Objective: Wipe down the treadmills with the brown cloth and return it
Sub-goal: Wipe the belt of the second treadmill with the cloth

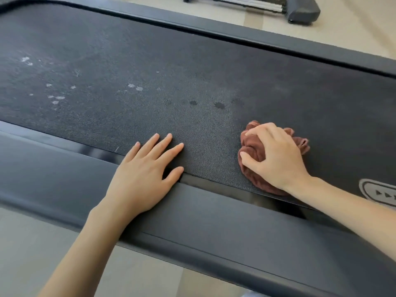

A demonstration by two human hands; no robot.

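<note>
Head: spotted belt (192, 61) around brown cloth (251, 145)

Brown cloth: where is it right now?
The brown cloth sits bunched on the treadmill belt, right of centre in the head view, gripped by the right hand.

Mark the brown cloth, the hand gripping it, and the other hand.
brown cloth (251, 145), head view, bunched folds between forefinger and thumb.
right hand (277, 154), head view, back of the hand.
left hand (141, 179), head view, back of the hand.
</note>
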